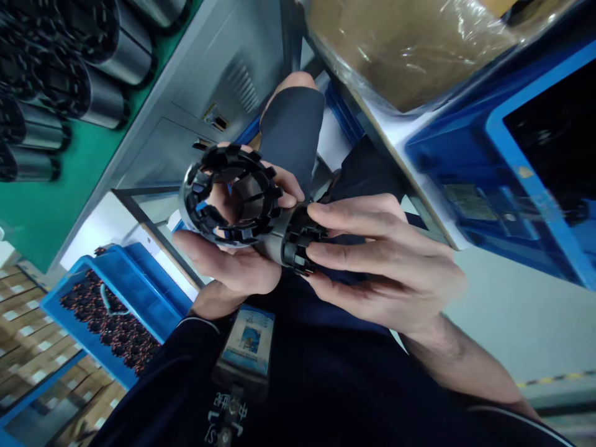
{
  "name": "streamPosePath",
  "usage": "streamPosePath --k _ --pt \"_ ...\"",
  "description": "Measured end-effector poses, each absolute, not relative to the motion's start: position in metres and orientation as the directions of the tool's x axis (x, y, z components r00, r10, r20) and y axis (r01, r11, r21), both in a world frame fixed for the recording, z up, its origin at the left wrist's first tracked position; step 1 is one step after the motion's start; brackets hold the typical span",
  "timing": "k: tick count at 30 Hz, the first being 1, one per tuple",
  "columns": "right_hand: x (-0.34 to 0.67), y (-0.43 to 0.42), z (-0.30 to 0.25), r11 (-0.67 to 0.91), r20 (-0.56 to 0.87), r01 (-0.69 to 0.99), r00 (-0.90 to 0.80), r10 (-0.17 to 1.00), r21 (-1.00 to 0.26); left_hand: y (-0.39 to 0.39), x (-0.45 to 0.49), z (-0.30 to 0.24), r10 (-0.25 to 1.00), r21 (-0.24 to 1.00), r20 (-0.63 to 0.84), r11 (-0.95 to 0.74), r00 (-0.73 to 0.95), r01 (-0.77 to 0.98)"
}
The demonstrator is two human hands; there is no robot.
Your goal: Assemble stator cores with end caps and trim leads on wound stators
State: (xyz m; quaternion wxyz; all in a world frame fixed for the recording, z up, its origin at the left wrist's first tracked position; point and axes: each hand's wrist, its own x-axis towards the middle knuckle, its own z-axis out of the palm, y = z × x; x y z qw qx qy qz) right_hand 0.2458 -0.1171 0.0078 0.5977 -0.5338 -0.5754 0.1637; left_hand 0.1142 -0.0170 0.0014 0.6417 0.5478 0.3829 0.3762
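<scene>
Gripping a stator (261,217) between both hands, right over the lap, the person has it turned so one open end faces the camera. The left hand (233,261) cups the stator from beneath, thumb and fingers curled around its near end, fingertips (284,186) wrapping over the black toothed ring (230,192) fitted there. Through that ring you can see straight down the bore, slots running along the inside. The right hand (386,261) closes on the stator's other end, thumb on top and fingers pressed together below, pinching a second black ring (298,242) against the metal body. So the stator sits crosswise between the two palms, held at both ends, clear of any surface.

Just below the stator hangs a badge (249,338) against dark clothing. Left of the stator and lower, a blue bin (139,279) stands filled with a heap of small dark reddish parts (112,323), too small to tell apart. Beyond that bin, cardboard boxes (28,329) are stacked. Up and left of the stator, a green mat (56,192) carries a row of more steel cylinders (100,102) with black ends, lying on their sides. Right of the stator, a larger blue crate (526,167) shows a dark interior; its contents cannot be made out. Above the stator, a plastic-wrapped carton (410,43) rests on a shelf.
</scene>
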Motion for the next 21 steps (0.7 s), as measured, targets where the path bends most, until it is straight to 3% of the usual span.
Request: streamPosePath --k 2,4,7,10,15,18,21 --pt "0.245 -0.119 0.008 0.372 0.518 0.454 0.256 0.816 -0.81 -0.015 0.114 -0.002 0.933 0.981 0.114 -0.051 0.34 -0.188" --pt "0.243 -0.122 0.008 0.319 0.487 0.482 0.276 0.828 -0.816 -0.013 0.119 0.001 0.936 0.972 0.155 -0.088 0.315 -0.217" --pt "0.24 -0.125 0.01 0.211 0.407 0.5 0.322 0.855 -0.84 -0.012 0.132 0.01 0.974 0.989 0.118 -0.099 0.193 -0.106" --pt "0.238 -0.125 0.011 0.203 0.402 0.501 0.328 0.855 -0.841 -0.016 0.14 0.014 0.995 0.991 0.093 -0.097 0.047 0.094" --pt "0.239 -0.124 0.008 0.274 0.412 0.413 0.296 0.862 -0.869 -0.026 0.138 0.006 0.961 0.975 0.216 -0.221 0.171 0.006" --pt "0.237 -0.124 0.005 0.318 0.464 0.412 0.325 0.824 -0.854 -0.024 0.139 0.008 0.97 0.925 0.193 -0.23 0.145 0.303" --pt "0.234 -0.124 0.006 0.253 0.408 0.384 0.404 0.818 -0.888 -0.016 0.144 0.019 0.982 0.812 0.172 -0.187 0.079 0.553"
